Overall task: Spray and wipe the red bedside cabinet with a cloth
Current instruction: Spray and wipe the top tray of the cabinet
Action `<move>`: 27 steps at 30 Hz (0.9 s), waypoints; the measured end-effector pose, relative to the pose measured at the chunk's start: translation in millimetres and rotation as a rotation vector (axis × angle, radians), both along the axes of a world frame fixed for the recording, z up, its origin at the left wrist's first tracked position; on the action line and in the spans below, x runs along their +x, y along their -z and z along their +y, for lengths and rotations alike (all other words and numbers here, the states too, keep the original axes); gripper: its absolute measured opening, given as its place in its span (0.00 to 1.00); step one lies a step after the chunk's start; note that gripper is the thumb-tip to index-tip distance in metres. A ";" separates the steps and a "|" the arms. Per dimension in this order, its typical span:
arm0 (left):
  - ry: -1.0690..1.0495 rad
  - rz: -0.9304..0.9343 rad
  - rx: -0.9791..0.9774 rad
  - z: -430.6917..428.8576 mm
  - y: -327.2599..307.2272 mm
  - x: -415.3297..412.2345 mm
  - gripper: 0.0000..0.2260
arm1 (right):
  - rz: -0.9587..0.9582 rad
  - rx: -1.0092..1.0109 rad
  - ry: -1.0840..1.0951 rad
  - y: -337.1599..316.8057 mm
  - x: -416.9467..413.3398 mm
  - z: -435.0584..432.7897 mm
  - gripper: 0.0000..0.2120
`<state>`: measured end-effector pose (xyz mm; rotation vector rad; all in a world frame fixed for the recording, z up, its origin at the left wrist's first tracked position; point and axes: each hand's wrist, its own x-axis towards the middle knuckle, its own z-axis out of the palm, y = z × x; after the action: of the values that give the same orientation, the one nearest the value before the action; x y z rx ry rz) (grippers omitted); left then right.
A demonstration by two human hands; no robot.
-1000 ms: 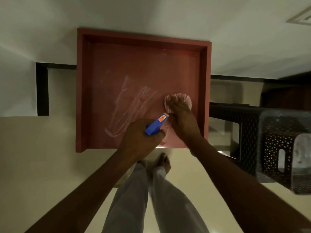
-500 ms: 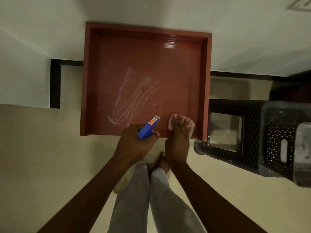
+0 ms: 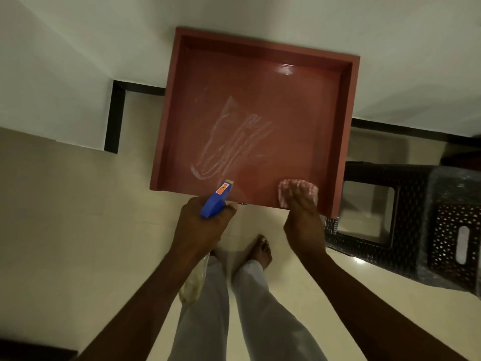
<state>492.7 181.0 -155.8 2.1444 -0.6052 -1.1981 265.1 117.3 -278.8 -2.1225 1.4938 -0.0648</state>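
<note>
Evidently we are midway: left hand [image 3: 200, 225] gripping the sprayer [image 3: 216, 200], right hand [image 3: 303, 220] flat on the cloth [image 3: 283, 186], the cabinet [image 3: 299, 126]'s streaks [image 3: 234, 144] unwiped.

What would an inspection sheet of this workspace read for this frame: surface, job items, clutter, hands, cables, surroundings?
Surface: red cabinet top, rim raised on three sides; white smeared streaks left of centre, glossy patch at far right corner.
Job's things: pink cloth at near right edge; spray bottle, blue head pointing at the top.
Clutter: nothing seen.
Hands: left hand grips the spray bottle; right hand presses flat on the cloth.
Cables: nothing seen.
Surroundings: black perforated stool right of the cabinet; cream tiled floor; white wall.
</note>
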 end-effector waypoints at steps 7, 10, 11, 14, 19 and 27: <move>-0.037 -0.002 0.002 14.5 12.0 18.1 0.14 | -0.131 -0.046 0.181 16.5 122.3 -14.2 0.28; -0.064 0.010 0.015 19.3 14.4 25.3 0.12 | -0.118 0.017 -0.221 16.5 178.8 14.8 0.27; -0.068 -0.005 0.021 20.7 14.8 28.0 0.12 | -0.101 0.084 -0.333 12.7 188.6 24.4 0.26; -0.056 -0.041 0.046 21.1 11.8 34.6 0.12 | -0.178 0.172 -0.452 4.9 182.5 37.9 0.21; -0.005 -0.006 0.033 19.4 14.7 42.7 0.12 | -0.111 -0.046 -0.536 18.1 111.1 25.6 0.39; -0.047 0.022 0.000 5.7 20.4 52.2 0.12 | 0.015 -0.085 0.229 3.3 86.6 3.2 0.41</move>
<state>544.8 186.7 -176.2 2.1314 -0.5420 -1.1948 351.7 120.5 -282.1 -2.0113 1.7655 -0.1992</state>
